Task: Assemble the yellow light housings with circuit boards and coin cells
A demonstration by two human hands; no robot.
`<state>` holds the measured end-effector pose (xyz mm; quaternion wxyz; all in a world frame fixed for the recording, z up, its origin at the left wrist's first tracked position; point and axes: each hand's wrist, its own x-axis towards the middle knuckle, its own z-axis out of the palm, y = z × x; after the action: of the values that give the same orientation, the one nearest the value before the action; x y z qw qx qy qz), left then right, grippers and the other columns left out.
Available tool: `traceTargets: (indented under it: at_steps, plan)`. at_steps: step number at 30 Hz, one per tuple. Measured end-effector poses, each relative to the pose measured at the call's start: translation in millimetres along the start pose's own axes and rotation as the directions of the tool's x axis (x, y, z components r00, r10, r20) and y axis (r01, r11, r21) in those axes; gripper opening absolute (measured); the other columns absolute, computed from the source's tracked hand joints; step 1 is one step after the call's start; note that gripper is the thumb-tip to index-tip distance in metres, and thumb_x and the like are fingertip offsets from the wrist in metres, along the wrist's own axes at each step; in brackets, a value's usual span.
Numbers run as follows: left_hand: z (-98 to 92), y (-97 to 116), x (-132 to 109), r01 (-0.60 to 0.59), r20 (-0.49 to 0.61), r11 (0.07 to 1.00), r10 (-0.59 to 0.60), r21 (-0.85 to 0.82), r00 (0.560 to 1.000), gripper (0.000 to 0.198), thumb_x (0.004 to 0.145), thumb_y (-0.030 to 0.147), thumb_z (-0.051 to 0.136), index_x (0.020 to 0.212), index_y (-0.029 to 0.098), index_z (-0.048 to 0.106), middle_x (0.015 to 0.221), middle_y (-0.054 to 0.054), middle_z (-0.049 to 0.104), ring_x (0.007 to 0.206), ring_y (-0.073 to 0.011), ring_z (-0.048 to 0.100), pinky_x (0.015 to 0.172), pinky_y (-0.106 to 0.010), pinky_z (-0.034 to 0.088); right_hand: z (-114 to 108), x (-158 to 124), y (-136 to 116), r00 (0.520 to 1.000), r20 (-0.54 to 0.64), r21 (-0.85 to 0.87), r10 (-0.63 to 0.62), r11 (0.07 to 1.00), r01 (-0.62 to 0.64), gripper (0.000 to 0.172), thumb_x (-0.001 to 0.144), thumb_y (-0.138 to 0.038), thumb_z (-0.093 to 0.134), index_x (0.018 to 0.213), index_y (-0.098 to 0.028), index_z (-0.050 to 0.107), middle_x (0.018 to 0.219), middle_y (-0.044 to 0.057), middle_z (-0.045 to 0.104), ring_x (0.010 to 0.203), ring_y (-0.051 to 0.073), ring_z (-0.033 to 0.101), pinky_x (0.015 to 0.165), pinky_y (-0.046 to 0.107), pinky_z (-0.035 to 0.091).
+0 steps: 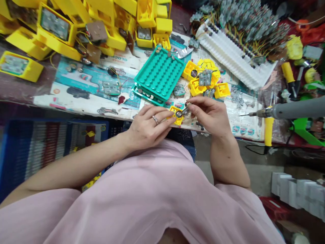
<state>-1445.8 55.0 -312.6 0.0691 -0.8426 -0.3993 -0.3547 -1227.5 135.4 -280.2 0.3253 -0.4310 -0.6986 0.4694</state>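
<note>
My left hand [151, 125], with a ring on one finger, rests at the table's front edge. Its fingertips press on a small open yellow plastic housing [179, 120]. Inside the housing sits a round dark part with a metallic centre [178, 114]. From the right, my right hand [212, 113] pinches a small greyish piece [186, 109] between thumb and fingers, just over the housing. Its kind is too small to make out. Just behind the hands stand stacked green trays [158, 71] with rows of round pockets; a few coin-like discs lie in them.
Yellow housings [58, 44] pile up at the back left, some with circuit boards. Smaller yellow parts [203, 78] lie right of the trays. A white foam block [233, 57] holds many wired boards. An electric screwdriver [286, 110] juts in from the right. Blue crates [15, 145] stand below left.
</note>
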Motion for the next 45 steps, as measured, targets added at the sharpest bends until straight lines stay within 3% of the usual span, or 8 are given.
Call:
traceTargets:
  at_steps: [6, 12, 17, 24, 29, 36, 42, 45]
  plan:
    - [8.7, 4, -10, -0.013, 0.075, 1.0, 0.012, 0.005, 0.997, 0.036, 0.087, 0.017, 0.061, 0.121, 0.027, 0.065, 0.116, -0.005, 0.075, 0.107, -0.0219, 0.068, 0.091, -0.042, 0.053, 1, -3, 4, 0.996, -0.087, -0.085, -0.035, 0.996, 0.028, 0.025, 0.081, -0.045, 0.073, 0.093, -0.023, 0.075, 0.085, -0.001, 0.075, 0.056, 0.008, 0.063, 0.052, 0.023, 0.052]
    - [10.4, 4, -5, -0.108, 0.025, 0.985, 0.106, 0.136, 0.994, 0.03, 0.092, 0.018, 0.059, 0.122, 0.02, 0.062, 0.108, -0.004, 0.076, 0.103, -0.0189, 0.067, 0.093, -0.036, 0.051, 5, -2, 7, 0.989, -0.138, -0.127, -0.049, 0.991, 0.031, 0.029, 0.081, -0.049, 0.072, 0.092, -0.023, 0.075, 0.083, -0.001, 0.075, 0.057, 0.008, 0.061, 0.052, 0.023, 0.05]
    - [12.8, 4, -7, -0.015, 0.062, 1.0, 0.016, -0.016, 0.998, 0.035, 0.091, 0.013, 0.057, 0.124, 0.025, 0.063, 0.115, -0.006, 0.072, 0.11, -0.0212, 0.065, 0.095, -0.04, 0.051, 5, -4, 7, 0.99, -0.138, -0.122, -0.041, 0.992, 0.024, 0.03, 0.081, -0.05, 0.072, 0.092, -0.023, 0.075, 0.082, -0.001, 0.075, 0.055, 0.008, 0.061, 0.052, 0.023, 0.05]
    - [10.6, 4, -1, 0.046, 0.107, 0.998, -0.05, 0.036, 0.993, 0.025, 0.089, 0.019, 0.057, 0.112, 0.022, 0.068, 0.114, -0.008, 0.072, 0.113, -0.0253, 0.063, 0.088, -0.042, 0.056, 1, -4, 7, 0.995, -0.083, -0.118, -0.054, 0.992, 0.044, 0.032, 0.084, -0.053, 0.07, 0.094, -0.024, 0.075, 0.09, 0.0, 0.076, 0.059, 0.009, 0.064, 0.055, 0.024, 0.053]
    - [10.5, -1, 2, 0.048, 0.111, 0.998, -0.045, -0.026, 0.993, 0.022, 0.091, 0.02, 0.055, 0.108, 0.018, 0.069, 0.114, -0.008, 0.071, 0.113, -0.0241, 0.062, 0.093, -0.039, 0.056, 1, -2, 2, 0.982, 0.032, -0.224, -0.186, 0.956, 0.188, 0.025, 0.088, -0.045, 0.068, 0.102, -0.025, 0.075, 0.101, 0.003, 0.074, 0.078, 0.013, 0.067, 0.067, 0.026, 0.057]
    - [11.5, -1, -2, -0.006, 0.097, 0.993, -0.005, 0.119, 0.995, 0.022, 0.092, 0.025, 0.057, 0.11, 0.021, 0.069, 0.119, -0.011, 0.07, 0.112, -0.0253, 0.062, 0.089, -0.041, 0.055, 7, -6, -7, 0.933, 0.217, -0.448, -0.289, 0.82, 0.358, 0.029, 0.091, -0.038, 0.064, 0.12, -0.034, 0.07, 0.115, 0.005, 0.067, 0.105, 0.02, 0.064, 0.088, 0.038, 0.057]
    - [13.0, 4, -5, 0.035, 0.038, 0.987, -0.041, 0.155, 0.998, 0.015, 0.092, 0.024, 0.059, 0.102, 0.02, 0.07, 0.115, -0.011, 0.071, 0.106, -0.0246, 0.063, 0.083, -0.038, 0.054, 20, -20, -8, 0.938, 0.125, -0.538, -0.323, 0.773, 0.338, 0.027, 0.091, -0.03, 0.063, 0.117, -0.034, 0.07, 0.128, 0.008, 0.058, 0.106, 0.021, 0.061, 0.087, 0.04, 0.056]
    - [15.5, 4, -7, 0.04, 0.018, 0.991, -0.043, 0.127, 0.999, 0.016, 0.092, 0.023, 0.059, 0.103, 0.018, 0.069, 0.115, -0.012, 0.07, 0.106, -0.0249, 0.063, 0.083, -0.038, 0.054, 23, -23, -9, 0.936, 0.127, -0.522, -0.328, 0.78, 0.345, 0.038, 0.092, -0.027, 0.06, 0.13, -0.033, 0.062, 0.125, 0.007, 0.062, 0.111, 0.021, 0.062, 0.094, 0.04, 0.055]
